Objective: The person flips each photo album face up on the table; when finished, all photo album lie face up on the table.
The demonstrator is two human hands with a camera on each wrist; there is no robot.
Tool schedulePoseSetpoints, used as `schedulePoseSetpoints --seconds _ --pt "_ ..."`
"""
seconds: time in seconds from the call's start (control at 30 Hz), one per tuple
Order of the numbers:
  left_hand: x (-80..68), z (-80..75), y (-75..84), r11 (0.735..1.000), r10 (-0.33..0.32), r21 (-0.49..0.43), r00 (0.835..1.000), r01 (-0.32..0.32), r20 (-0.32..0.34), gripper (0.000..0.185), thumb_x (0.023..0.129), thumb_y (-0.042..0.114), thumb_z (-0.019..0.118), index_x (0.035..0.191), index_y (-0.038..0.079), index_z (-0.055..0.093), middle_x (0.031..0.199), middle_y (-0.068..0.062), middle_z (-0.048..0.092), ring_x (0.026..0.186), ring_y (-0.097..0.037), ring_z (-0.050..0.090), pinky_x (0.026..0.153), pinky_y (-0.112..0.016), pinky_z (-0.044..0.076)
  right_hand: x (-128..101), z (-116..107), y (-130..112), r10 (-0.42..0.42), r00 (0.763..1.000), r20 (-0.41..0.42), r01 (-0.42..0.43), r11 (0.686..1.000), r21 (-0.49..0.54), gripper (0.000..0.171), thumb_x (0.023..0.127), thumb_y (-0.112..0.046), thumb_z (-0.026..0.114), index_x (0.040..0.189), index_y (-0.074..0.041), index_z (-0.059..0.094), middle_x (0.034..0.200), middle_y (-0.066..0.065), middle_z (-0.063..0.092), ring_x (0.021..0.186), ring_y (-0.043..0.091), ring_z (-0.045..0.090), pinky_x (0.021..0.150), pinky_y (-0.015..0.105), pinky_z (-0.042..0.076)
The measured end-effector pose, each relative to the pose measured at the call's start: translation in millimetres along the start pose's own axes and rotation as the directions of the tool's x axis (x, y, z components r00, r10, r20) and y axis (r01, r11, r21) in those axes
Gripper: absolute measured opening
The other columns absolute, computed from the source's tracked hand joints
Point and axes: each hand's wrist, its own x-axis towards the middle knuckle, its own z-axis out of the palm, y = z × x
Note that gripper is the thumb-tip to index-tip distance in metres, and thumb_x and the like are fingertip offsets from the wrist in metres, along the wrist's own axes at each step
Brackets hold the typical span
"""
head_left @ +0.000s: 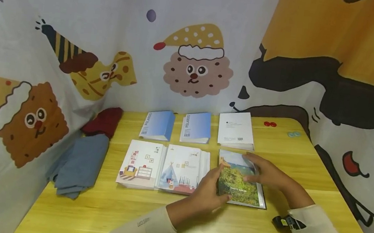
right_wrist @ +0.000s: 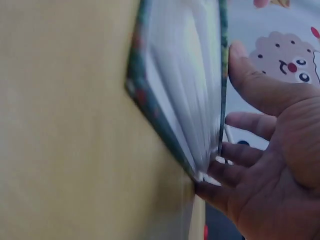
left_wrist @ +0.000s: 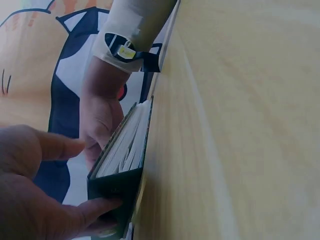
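Observation:
A photo album [head_left: 240,180] with a green tree and blue sky on its cover lies on the yellow table, between my two hands. My left hand [head_left: 204,193] is at its left side; in the left wrist view, fingers touch the dark spine [left_wrist: 112,192] while the thumb stays raised above the cover. My right hand [head_left: 267,171] is at its upper right. In the right wrist view, that hand's fingers touch the open edge with its white pages [right_wrist: 185,75], spread loosely, and the thumb lies against the cover.
Two white albums with room drawings [head_left: 141,165] stand left of my left hand. Behind are two blue albums [head_left: 196,127] and a white one [head_left: 235,129]. Folded blue-grey cloth [head_left: 81,162] and dark red cloth [head_left: 105,120] lie left. Small red [head_left: 270,124] and teal pieces [head_left: 293,134] lie back right.

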Motion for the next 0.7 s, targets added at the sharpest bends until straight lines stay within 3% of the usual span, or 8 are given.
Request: schedulePoseSetpoints --seconds 0.1,0.2,0.37,0.5,0.7 --pt "0.7 -3.1 0.4 0.999 -0.048 0.008 0.999 0.048 -0.01 0.101 0.097 0.025 0.084 0.174 0.004 0.023 0.177 -0.025 0.031 0.161 -0.045 0.039 0.127 -0.061 0.042 0.4 4.2 -2.3 0.003 1.0 -0.004 -0.003 0.998 -0.056 0.09 0.092 -0.034 0.09 0.162 0.002 0.047 0.171 0.04 0.03 0.155 0.066 0.031 0.117 0.082 0.037" --pt "3.5 -9.5 2.0 0.996 -0.083 0.036 0.997 0.083 -0.005 0.098 0.099 0.029 0.082 0.174 0.006 0.024 0.18 -0.028 0.018 0.16 -0.05 0.038 0.123 -0.062 0.046 0.8 5.2 -6.0 0.009 1.0 -0.005 -0.01 0.998 -0.07 0.09 0.091 -0.036 0.09 0.161 0.003 0.048 0.171 0.04 0.031 0.155 0.066 0.032 0.117 0.081 0.037" --pt "12.5 -30.3 8.6 0.986 -0.115 0.126 0.993 0.114 0.008 0.095 0.101 0.035 0.079 0.175 0.009 0.025 0.182 -0.027 0.006 0.162 -0.051 0.034 0.119 -0.061 0.05 2.9 -6.1 -13.3 0.05 0.999 0.003 -0.049 0.995 -0.082 0.087 0.094 -0.038 0.086 0.162 0.002 0.048 0.173 0.037 0.029 0.158 0.064 0.029 0.121 0.08 0.033" --pt "32.7 -43.1 19.2 0.98 -0.148 0.137 0.989 0.142 0.031 0.097 0.102 0.039 0.077 0.177 0.018 0.019 0.183 -0.025 0.005 0.161 -0.05 0.036 0.119 -0.062 0.05 7.4 -25.5 -15.8 0.077 0.996 -0.052 -0.081 0.993 -0.082 0.081 0.099 -0.035 0.082 0.162 0.003 0.048 0.171 0.035 0.036 0.157 0.061 0.033 0.121 0.079 0.034" --pt "75.5 -40.9 40.9 0.966 -0.196 0.18 0.979 0.185 0.048 0.101 0.103 0.048 0.075 0.178 0.028 0.011 0.185 -0.02 0.005 0.162 -0.045 0.038 0.123 -0.06 0.047 28.7 -48.5 -11.7 0.097 0.982 -0.161 -0.108 0.992 -0.061 0.058 0.104 -0.029 0.078 0.146 0.007 0.061 0.156 0.032 0.056 0.146 0.056 0.052 0.119 0.076 0.042"
